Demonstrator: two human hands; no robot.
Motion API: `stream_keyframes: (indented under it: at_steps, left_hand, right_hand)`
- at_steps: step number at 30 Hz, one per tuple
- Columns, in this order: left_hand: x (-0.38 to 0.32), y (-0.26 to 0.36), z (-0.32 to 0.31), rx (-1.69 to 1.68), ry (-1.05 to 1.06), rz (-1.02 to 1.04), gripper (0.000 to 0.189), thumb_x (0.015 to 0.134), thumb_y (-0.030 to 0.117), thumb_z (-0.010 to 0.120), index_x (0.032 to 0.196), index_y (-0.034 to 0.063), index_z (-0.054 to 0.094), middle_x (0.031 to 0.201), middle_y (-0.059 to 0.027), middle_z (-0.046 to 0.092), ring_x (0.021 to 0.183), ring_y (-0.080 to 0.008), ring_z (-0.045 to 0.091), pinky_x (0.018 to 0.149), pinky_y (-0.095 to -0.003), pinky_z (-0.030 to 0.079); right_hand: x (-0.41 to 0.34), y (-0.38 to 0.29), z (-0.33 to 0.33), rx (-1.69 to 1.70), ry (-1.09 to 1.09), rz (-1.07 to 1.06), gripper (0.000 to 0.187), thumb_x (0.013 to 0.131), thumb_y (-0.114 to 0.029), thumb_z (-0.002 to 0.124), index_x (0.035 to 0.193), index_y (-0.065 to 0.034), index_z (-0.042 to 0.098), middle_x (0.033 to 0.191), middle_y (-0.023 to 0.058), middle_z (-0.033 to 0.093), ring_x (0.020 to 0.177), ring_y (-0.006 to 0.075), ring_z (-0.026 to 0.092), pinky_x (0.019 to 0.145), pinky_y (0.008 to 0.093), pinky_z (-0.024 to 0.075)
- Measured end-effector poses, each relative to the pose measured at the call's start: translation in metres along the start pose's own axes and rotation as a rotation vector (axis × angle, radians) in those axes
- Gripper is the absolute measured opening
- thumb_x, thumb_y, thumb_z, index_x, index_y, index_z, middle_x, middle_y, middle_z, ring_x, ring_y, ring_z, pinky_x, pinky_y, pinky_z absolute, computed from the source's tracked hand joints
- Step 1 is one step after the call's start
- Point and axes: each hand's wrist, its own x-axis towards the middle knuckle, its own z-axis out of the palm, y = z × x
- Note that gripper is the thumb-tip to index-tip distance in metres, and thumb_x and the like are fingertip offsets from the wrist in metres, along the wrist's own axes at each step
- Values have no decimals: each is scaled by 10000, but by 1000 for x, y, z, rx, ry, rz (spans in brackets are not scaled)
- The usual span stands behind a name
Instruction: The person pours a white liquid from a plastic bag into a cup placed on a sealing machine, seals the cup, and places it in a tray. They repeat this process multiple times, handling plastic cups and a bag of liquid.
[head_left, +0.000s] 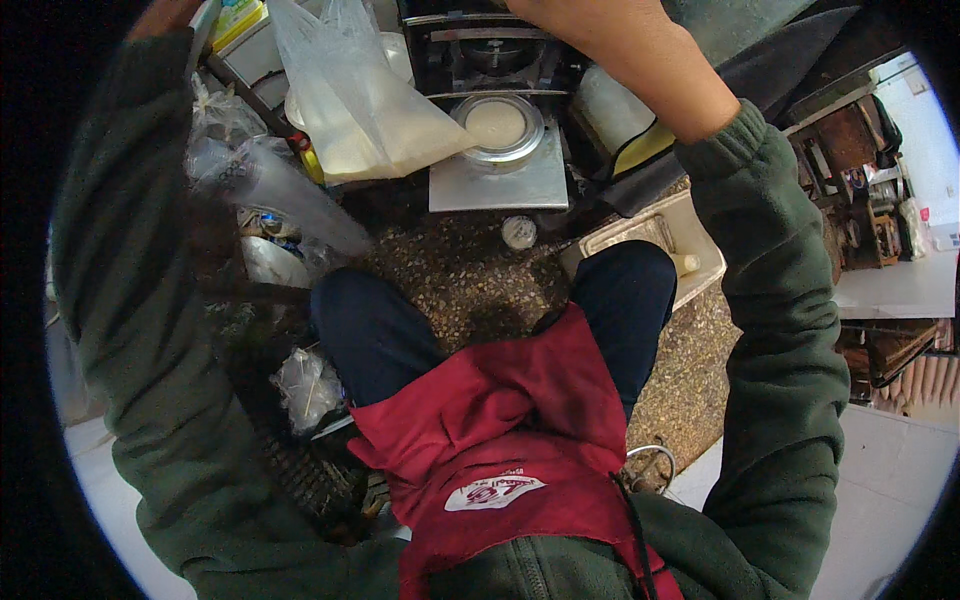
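Observation:
At the top left edge, only a sliver of my left hand shows beside a pale object, and its fingers are hidden. My right hand reaches past the top edge over a black stove-like appliance, its fingers out of view. Between my arms sags a clear plastic bag with a pale yellowish filling. One corner of it meets or overlaps the rim of a round metal dish with a cream-coloured centre. That dish rests on a flat metal plate.
A small round container stands on the pebbled floor before my knees. Beside my right knee lies a cream plastic tray with a small bottle-like item in it. Crumpled clear plastic bags crowd the left side. Wooden shelving stands far right.

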Motion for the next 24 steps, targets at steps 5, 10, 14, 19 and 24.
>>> stream_keyframes:
  at_steps: [5,10,14,19,24]
  left_hand:
    - [-12,5,-4,-44,17,130,514,1059,312,715,1496,55,627,1050,-88,790,665,-99,575,631,-290,506]
    - [-9,-7,9,-44,54,200,484,1029,260,751,1454,43,663,1080,-98,797,724,-113,622,695,-306,545]
    - [-4,-6,11,66,125,275,485,1002,226,781,1437,38,677,1060,-93,798,720,-110,617,690,-310,545]
    - [0,8,-14,-241,-163,-40,489,981,196,799,1422,18,682,917,-60,775,614,-102,559,570,-315,496]
    - [-7,10,-2,-108,3,-39,505,971,193,812,1425,18,677,895,-60,770,594,-104,555,544,-317,482]
  right_hand:
    - [-4,-1,3,84,15,29,882,700,-115,873,1504,-147,514,1270,178,562,1215,406,530,1040,534,436]
    - [-10,-3,6,33,88,-3,834,725,-82,828,1500,-157,529,1268,174,562,1202,399,529,1040,529,430]
    - [-12,-3,5,60,93,-7,803,740,-92,821,1491,-152,546,1276,176,561,1231,405,523,1063,538,422]
    - [-45,1,-15,322,107,59,696,841,-179,840,1460,-113,528,1343,169,588,1269,364,549,1039,498,472]
    - [-170,-66,-39,638,136,957,763,889,-146,865,1536,18,496,1481,167,604,1401,283,552,1185,398,409]
